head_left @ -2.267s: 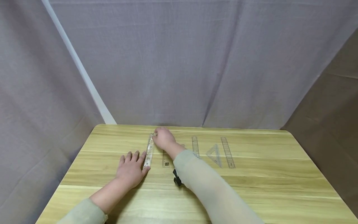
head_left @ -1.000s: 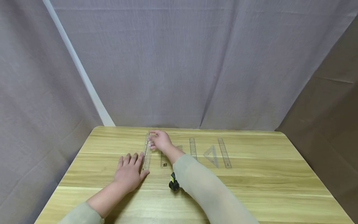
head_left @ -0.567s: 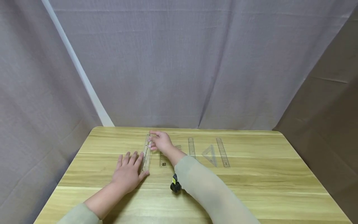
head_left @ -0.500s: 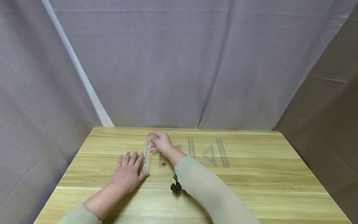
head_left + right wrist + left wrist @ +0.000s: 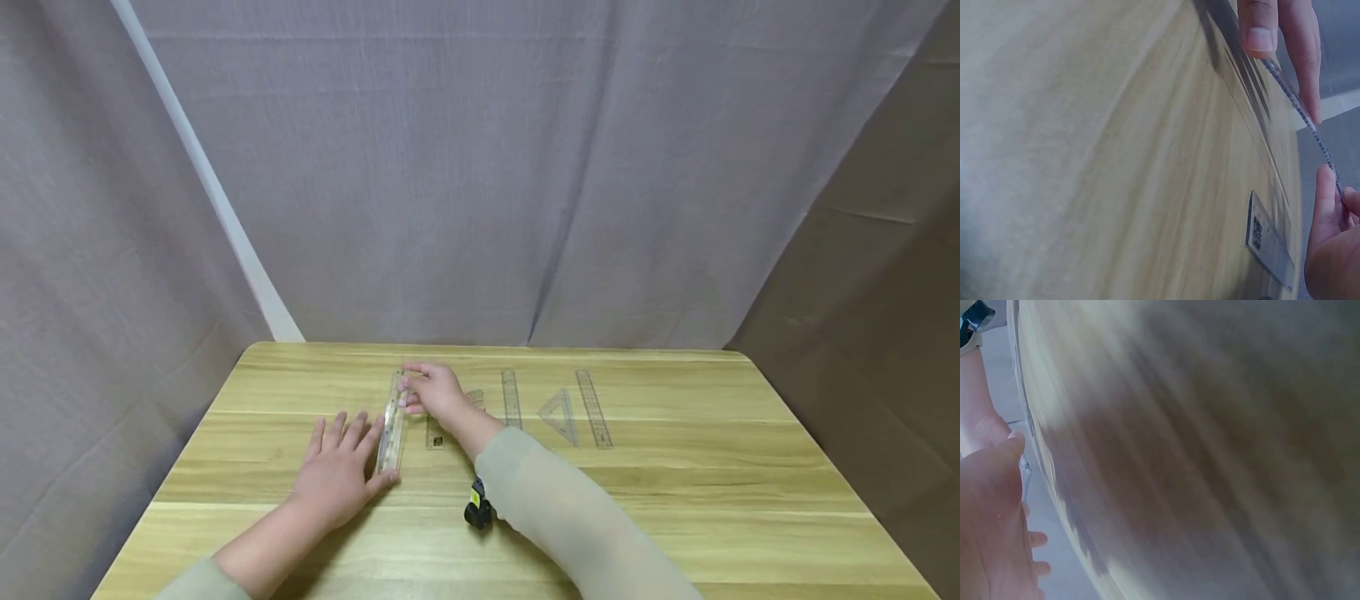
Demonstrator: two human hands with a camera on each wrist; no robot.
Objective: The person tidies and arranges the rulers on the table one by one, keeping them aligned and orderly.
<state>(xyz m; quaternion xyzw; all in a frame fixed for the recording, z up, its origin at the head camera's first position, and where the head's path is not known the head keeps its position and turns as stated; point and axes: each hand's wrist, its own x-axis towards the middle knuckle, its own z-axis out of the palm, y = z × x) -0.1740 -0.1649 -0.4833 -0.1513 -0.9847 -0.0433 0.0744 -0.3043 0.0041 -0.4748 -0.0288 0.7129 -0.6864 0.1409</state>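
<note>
A clear ruler [image 5: 392, 437] runs lengthwise between my two hands on the left half of the tabletop. My left hand [image 5: 330, 483] grips its near end, fingers spread along the left side and thumb on the right. At the far end my right hand [image 5: 437, 392] pinches the ruler from its right side, forefinger stretched along the top. In the right wrist view the ruler [image 5: 1321, 145] spans from the left thumb [image 5: 1260, 34] to the right fingers [image 5: 1324, 194], raised over the wood with a shadow beneath. The left wrist view mostly shows blurred wood.
Right of the held ruler lies another ruler with a black square code [image 5: 437, 437], partly under my right forearm. Farther right are a clear ruler [image 5: 511, 398], a triangular set square [image 5: 572, 421] and one more ruler [image 5: 594, 408]. Grey curtains [image 5: 375, 167] surround the table [image 5: 675, 517].
My right hand has opened its curl at the far end, forefinger now extended. Both hands and the ruler have come slightly nearer, and the glare on the ruler has changed. The other pieces stay put.
</note>
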